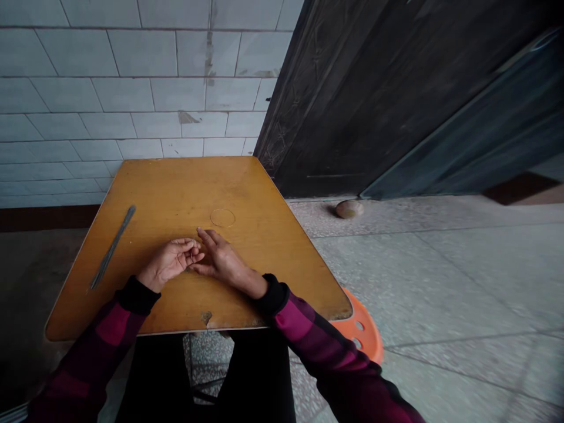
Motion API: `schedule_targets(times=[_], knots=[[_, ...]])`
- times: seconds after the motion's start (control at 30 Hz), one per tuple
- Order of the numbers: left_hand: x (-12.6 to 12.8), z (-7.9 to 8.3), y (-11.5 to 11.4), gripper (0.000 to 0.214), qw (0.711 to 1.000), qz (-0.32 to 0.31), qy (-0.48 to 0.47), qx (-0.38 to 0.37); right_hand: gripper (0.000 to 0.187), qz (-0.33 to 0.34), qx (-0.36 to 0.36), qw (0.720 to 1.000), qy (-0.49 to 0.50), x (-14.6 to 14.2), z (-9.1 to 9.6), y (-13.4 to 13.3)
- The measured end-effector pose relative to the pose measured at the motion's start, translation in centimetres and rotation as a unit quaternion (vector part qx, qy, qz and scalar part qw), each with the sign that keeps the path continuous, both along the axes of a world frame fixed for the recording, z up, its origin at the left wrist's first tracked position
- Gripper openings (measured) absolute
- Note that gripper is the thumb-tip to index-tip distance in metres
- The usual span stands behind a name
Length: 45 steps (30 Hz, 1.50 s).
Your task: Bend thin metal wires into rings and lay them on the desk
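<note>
My left hand (173, 262) is above the near half of the wooden table (264, 282), palm turned up and fingers curled into a pinch. Whatever lies between its fingertips is too small to make out. Close on its right, my right hand (227, 261) has its fingers stretched out and the thumb apart, with nothing visible in it. Just beyond the hands a thin loop (222, 227), like a fine wire or rubber band, lies flat on the tabletop. Along the left side rests a narrow bundle of grey strips or wires (113, 247).
A white tiled wall (141, 94) runs behind the table's far edge. To the right are a dark wooden door panel (335, 100) and a rounded stone (349, 208) on the floor. An orange plastic stool (368, 329) shows under the table's near right corner.
</note>
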<state>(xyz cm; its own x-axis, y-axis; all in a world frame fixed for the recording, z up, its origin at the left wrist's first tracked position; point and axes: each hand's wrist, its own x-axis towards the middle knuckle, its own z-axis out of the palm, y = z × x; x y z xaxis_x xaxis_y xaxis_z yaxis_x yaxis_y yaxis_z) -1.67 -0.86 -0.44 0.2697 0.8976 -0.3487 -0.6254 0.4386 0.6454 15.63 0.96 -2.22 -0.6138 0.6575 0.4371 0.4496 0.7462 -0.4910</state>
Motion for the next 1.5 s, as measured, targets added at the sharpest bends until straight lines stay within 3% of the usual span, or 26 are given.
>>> schedule_targets(times=[0.13,0.23,0.3,0.37,0.43,0.5,0.57,0.67,0.8,0.9,1.07,1.2,1.27,1.4,1.5], knots=[[0.2,0.3,0.0,0.028,1.0,0.014,-0.004,-0.007,0.088,-0.003,-0.007,1.0,-0.004,0.1,0.0,0.0],[0.2,0.7,-0.1,0.03,0.999,0.041,-0.015,-0.002,0.101,0.013,-0.031,0.998,0.043,0.3,0.0,0.3],[0.1,1.0,-0.1,0.031,0.997,0.077,-0.027,0.012,0.109,0.026,-0.082,0.991,0.105,0.5,-0.1,0.7],[-0.1,1.4,-0.1,0.033,0.993,0.11,-0.041,0.023,0.102,0.022,-0.174,0.967,0.186,0.7,0.0,1.2],[-0.3,1.7,-0.1,0.034,0.99,0.125,-0.05,0.029,0.076,0.02,-0.304,0.913,0.271,0.8,0.1,1.7],[-0.5,1.9,-0.1,0.034,0.99,0.126,-0.054,0.037,0.047,0.043,-0.446,0.827,0.34,1.0,0.4,2.1],[-0.5,1.9,-0.1,0.032,0.99,0.122,-0.057,0.046,0.029,0.079,-0.554,0.733,0.386,1.1,0.9,2.3],[-0.4,1.6,-0.1,0.03,0.991,0.114,-0.056,0.047,0.016,0.114,-0.633,0.633,0.43,1.2,1.5,2.1],[-0.3,1.2,-0.2,0.032,0.993,0.099,-0.05,0.043,0.008,0.139,-0.668,0.562,0.467,1.1,1.7,1.7],[-0.3,1.2,-0.3,0.03,0.994,0.09,-0.052,0.045,0.006,0.146,-0.676,0.552,0.467,0.9,1.7,1.5],[-0.4,1.3,-0.3,0.028,0.994,0.088,-0.053,0.04,0.016,0.097,-0.662,0.599,0.44,0.7,2.0,1.2],[-0.3,1.1,-0.4,0.024,0.995,0.064,-0.044,0.056,0.016,0.069,-0.662,0.596,0.449,0.6,2.1,1.2],[-0.3,1.0,-0.4,0.023,0.996,0.055,-0.04,0.06,0.012,0.072,-0.656,0.597,0.456,0.6,2.0,1.3],[-0.3,0.8,-0.4,0.02,0.995,0.046,-0.046,0.07,0.025,0.107,-0.64,0.622,0.438,0.9,2.0,1.5],[-0.4,0.7,-0.4,0.018,0.995,0.03,-0.046,0.077,0.017,0.132,-0.639,0.629,0.422,1.3,2.1,1.6]])
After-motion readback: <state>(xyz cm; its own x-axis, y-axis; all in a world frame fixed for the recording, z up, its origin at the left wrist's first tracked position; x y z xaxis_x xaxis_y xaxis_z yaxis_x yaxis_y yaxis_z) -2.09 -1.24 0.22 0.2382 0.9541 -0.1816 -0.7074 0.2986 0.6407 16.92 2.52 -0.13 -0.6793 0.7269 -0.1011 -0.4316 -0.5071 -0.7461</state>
